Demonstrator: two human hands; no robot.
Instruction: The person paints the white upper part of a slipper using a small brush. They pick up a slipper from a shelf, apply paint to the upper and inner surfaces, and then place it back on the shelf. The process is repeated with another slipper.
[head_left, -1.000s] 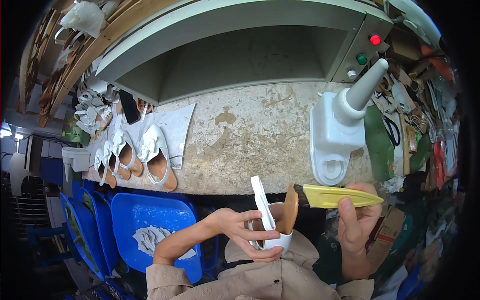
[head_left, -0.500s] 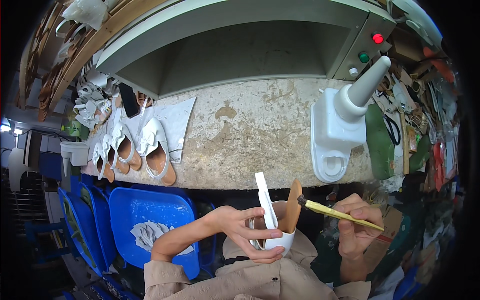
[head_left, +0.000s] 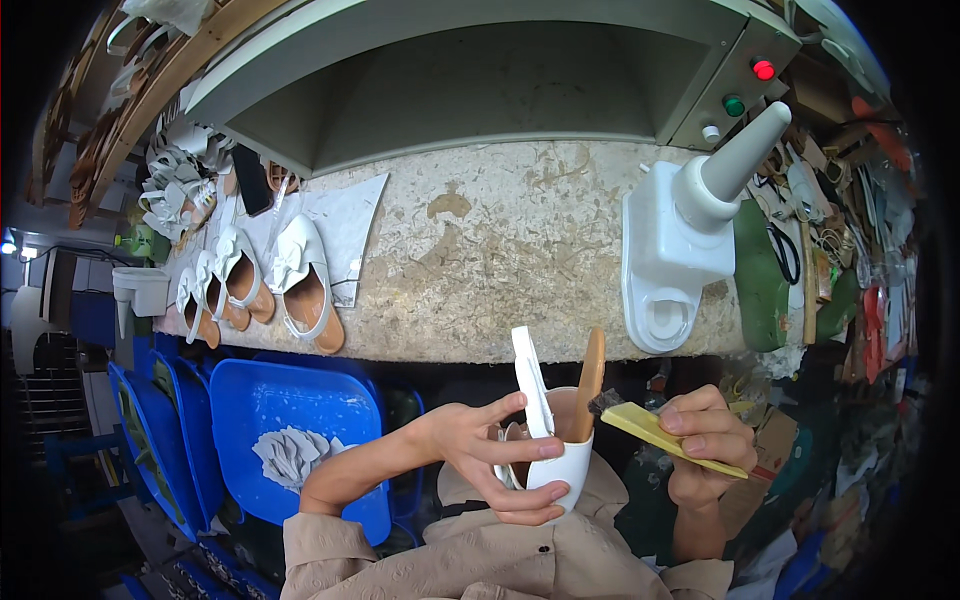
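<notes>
My left hand (head_left: 485,455) is closed around a white sandal (head_left: 572,472), thumb and fingers pressing its sides. A white heel piece (head_left: 533,385) stands up at my thumb. Opposite it, the sandal's brown sole (head_left: 590,380) rises out of the rounded white upper. In my right hand (head_left: 710,430) is a flat brush (head_left: 650,428) with a yellowish handle. Its dark bristles point left, close to the brown sole; a small gap shows between them. Both hands are held over my lap, in front of the bench edge.
On the stained bench (head_left: 490,250), several white sandals (head_left: 308,285) stand at left. A white plastic pot (head_left: 680,240) with a grey cone is at right. Behind is a grey hooded machine (head_left: 480,90) with a lit red button. A blue tray (head_left: 235,400) holds white pieces.
The brush has dropped slightly and its handle has turned to show a broader face. The sole looks narrower as the sandal has tilted. The whole view has shifted a little.
</notes>
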